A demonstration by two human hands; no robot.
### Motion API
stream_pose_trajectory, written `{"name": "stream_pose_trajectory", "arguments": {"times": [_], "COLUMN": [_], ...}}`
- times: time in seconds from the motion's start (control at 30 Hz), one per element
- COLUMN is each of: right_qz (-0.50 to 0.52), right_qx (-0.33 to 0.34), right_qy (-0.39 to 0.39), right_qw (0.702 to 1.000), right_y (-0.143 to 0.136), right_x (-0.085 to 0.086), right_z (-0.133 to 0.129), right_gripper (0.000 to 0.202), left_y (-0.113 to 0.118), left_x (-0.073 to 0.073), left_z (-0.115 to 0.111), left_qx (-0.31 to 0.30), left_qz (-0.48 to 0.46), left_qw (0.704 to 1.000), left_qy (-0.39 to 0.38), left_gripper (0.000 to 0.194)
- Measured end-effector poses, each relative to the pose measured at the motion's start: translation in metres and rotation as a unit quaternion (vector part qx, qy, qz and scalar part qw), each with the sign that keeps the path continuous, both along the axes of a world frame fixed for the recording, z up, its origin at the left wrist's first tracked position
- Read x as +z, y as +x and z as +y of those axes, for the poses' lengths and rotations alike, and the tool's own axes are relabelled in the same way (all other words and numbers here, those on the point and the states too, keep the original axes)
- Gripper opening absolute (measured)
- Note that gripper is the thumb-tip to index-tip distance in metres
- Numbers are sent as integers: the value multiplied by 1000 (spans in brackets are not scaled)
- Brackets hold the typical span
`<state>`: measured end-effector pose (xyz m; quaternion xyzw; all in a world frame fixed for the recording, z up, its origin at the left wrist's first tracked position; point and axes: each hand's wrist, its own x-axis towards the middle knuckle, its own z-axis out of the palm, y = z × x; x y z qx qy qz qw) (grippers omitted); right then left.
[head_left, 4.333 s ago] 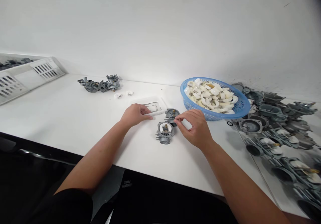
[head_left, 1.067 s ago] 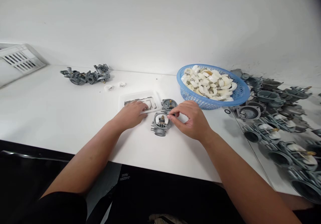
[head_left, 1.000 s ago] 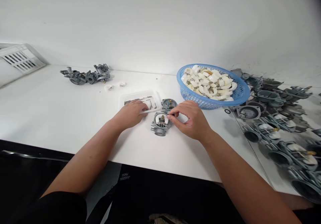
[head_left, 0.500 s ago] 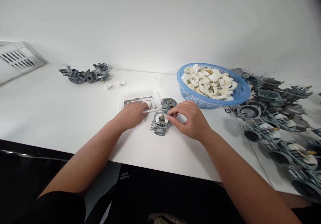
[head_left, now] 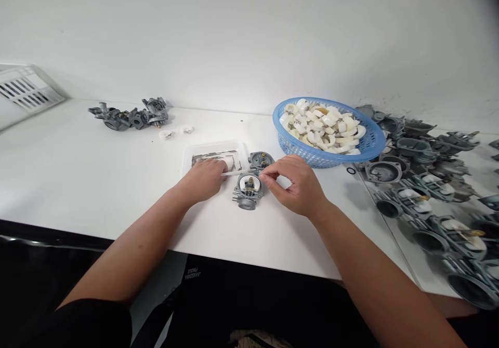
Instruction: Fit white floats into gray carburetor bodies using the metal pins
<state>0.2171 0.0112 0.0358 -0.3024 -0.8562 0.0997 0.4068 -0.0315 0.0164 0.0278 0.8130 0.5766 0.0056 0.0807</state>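
Note:
In the head view, a grey carburetor (head_left: 247, 204) lies on the white table with its bowl side up, a white float (head_left: 256, 182) and a brass part inside it. My right hand (head_left: 298, 184) is at its right edge, thumb and index finger pinched together; whatever may be between them is too small to make out. My left hand (head_left: 205, 179) rests over the near right corner of a clear plastic tray (head_left: 187, 156) of thin metal pins (head_left: 234, 158). Its fingers are curled down at the rim, the tips mostly hidden. Another carburetor (head_left: 260, 159) touches the first one's far side.
A blue basket (head_left: 307, 155) heaped with white floats (head_left: 327, 127) stands behind my right hand. Many carburetors (head_left: 421, 150) crowd the right side. More carburetors (head_left: 117, 119) and two loose floats (head_left: 167, 135) lie back left. A black ring (head_left: 351, 170) is near the basket.
The view has shifted slightly. My right fingertips have drawn closer together and sit a little higher at the carburetor's edge. My left hand stays over the tray corner.

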Motion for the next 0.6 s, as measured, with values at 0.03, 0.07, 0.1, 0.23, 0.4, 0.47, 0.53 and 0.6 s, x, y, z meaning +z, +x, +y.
{"name": "stream_pose_trajectory", "arguments": {"times": [0.03,0.07,0.1,0.23,0.4,0.47,0.53,0.6], "right_qz": [-2,-3,-4,-7,-15,-19,-22,-22], "right_qx": [0,-1,-1,-2,-1,0,-1,-1], "right_qy": [-2,-3,-4,-7,-14,-19,-22,-23], "right_qw": [1000,1000,1000,1000,1000,1000,1000,999], "right_y": [0,0,0,-1,-1,0,0,0], "right_x": [0,0,0,0,0,1,1,1], "right_z": [0,0,0,1,1,0,0,0], "right_gripper": [11,11,10,11,11,12,12,12], "left_y": [0,0,0,0,1,1,1,2], "left_x": [0,0,-1,-4,-4,-3,-2,-1], "left_z": [0,0,0,1,2,2,2,2], "left_qx": [2,3,4,11,7,9,9,9], "left_qz": [3,3,0,-20,-19,-37,-57,-67], "left_qw": [1000,1000,1000,1000,1000,999,998,997], "left_qy": [0,0,0,2,21,25,28,28], "left_gripper": [21,21,22,35,38,35,31,28]}}
